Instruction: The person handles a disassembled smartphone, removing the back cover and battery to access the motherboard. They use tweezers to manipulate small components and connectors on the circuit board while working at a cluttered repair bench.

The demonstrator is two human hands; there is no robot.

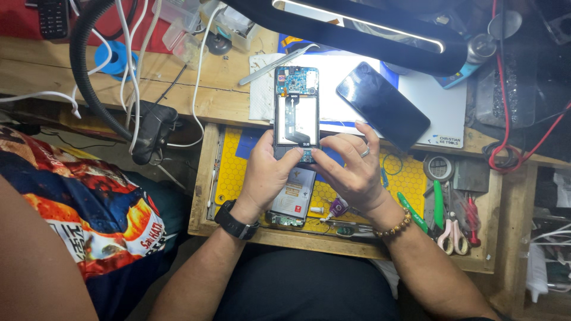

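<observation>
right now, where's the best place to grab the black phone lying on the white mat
Take the black phone across its two long edges near the middle, coming from above. It lies flat and slanted on the white mat, screen up, with both long edges free; the desk lamp crowds its upper end.

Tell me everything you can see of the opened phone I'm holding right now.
The opened phone is a slim dark-framed slab with its back cover off. A blue circuit board fills the top end; below it sits a pale, shiny rectangular panel crossed by a dark flat cable running lengthwise. It is held roughly upright in the view, over the edge of the white mat and the yellow tray. The left hand and the right hand grip its lower end, thumbs pressing on the bottom edge, which they partly hide.
</observation>
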